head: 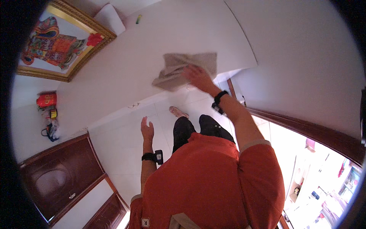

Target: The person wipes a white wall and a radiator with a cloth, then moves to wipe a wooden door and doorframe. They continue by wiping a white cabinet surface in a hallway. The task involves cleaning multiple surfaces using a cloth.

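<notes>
A wrinkled grey-brown cloth (174, 70) lies spread on the white surface (128, 63) before me. My right hand (197, 75) rests flat on its right part, fingers spread and slightly blurred; whether any fabric is gripped does not show. Lower and to the left, my left hand (147, 128) hangs over the tiled floor, thumb apart from the fingers, holding nothing. Each wrist wears a black strap with a small device.
A gold-framed picture (70, 75) is at the upper left, beside a white rounded object (110, 18). A small green-yellow item (138, 19) lies on the surface. Red and clear packages (46, 100) are at left. Dark wooden doors (63, 174) stand lower left; a bright doorway opens at right.
</notes>
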A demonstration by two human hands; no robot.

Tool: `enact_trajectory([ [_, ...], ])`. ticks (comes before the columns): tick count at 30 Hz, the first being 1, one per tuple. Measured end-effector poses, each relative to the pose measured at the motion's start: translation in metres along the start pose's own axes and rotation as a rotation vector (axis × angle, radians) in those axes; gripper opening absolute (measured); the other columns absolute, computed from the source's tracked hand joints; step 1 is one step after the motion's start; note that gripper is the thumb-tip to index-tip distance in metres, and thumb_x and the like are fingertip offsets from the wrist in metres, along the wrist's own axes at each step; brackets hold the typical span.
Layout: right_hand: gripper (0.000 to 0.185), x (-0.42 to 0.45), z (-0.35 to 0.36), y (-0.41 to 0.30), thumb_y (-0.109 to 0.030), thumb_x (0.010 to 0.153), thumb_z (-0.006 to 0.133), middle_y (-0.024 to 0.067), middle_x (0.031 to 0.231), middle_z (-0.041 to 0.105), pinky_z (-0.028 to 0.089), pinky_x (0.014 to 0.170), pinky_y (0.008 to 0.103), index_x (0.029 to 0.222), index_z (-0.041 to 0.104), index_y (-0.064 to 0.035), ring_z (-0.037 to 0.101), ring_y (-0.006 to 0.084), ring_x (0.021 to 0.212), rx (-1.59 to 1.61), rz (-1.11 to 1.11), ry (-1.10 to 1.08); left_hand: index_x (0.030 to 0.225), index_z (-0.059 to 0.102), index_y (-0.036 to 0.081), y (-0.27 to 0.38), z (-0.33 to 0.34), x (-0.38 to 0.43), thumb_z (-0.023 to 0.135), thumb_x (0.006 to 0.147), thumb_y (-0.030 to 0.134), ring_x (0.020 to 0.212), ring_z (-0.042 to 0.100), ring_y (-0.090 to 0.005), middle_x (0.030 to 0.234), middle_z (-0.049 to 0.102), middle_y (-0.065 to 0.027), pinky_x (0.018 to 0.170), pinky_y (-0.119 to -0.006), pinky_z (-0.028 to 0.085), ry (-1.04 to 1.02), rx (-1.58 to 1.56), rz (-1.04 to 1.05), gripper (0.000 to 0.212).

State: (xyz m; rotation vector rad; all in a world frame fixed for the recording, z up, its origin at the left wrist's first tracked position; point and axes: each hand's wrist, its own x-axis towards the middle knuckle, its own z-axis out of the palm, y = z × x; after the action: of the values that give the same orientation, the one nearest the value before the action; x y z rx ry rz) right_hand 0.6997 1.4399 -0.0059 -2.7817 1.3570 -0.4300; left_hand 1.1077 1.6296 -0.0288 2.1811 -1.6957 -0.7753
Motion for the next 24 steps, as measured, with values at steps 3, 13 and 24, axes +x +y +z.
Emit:
enact_trajectory([
  [3, 0.066, -0.014, -0.004, 0.066, -0.030, 0.083, 0.065, 0.0050, 0.151, 0.038, 0.027, 0.114, 0.0456, 0.142, 0.042, -0.0159, 0.036, 0.0277, 0.137, -0.116, 0.126, -0.106, 0.135, 0.049, 0.000, 0.002, 0.012, -0.007, 0.055, 0.090, 0.013, 0.130, 0.046, -0.0352, 0.139, 0.050, -0.0224, 0.110, -0.042, 0.036, -0.081, -0.050, -0.008, 0.048],
  [13, 0.059, -0.010, 0.071, 0.163, -0.010, 0.095, 0.041, 0.0150, 0.156, 0.027, 0.025, 0.116, 0.0393, 0.151, 0.025, -0.0038, 0.029, 0.0296, 0.142, -0.333, 0.640, -0.153, 0.137, 0.046, -0.001, -0.064, 0.018, 0.015, 0.051, 0.092, 0.015, 0.117, 0.058, -0.0350, 0.130, 0.058, -0.0225, 0.098, -0.039, 0.047, -0.177, -0.080, -0.182, 0.049],
  [24, 0.049, -0.047, 0.091, 0.117, -0.006, 0.090, 0.047, 0.0152, 0.140, 0.047, 0.041, 0.104, 0.0415, 0.139, 0.043, -0.0054, 0.050, 0.0325, 0.124, -0.207, 0.838, -0.070, 0.137, 0.048, 0.002, -0.056, 0.023, -0.004, 0.050, 0.093, 0.019, 0.113, 0.061, -0.0334, 0.123, 0.063, -0.0223, 0.095, -0.039, 0.049, -0.193, -0.121, -0.221, 0.047],
])
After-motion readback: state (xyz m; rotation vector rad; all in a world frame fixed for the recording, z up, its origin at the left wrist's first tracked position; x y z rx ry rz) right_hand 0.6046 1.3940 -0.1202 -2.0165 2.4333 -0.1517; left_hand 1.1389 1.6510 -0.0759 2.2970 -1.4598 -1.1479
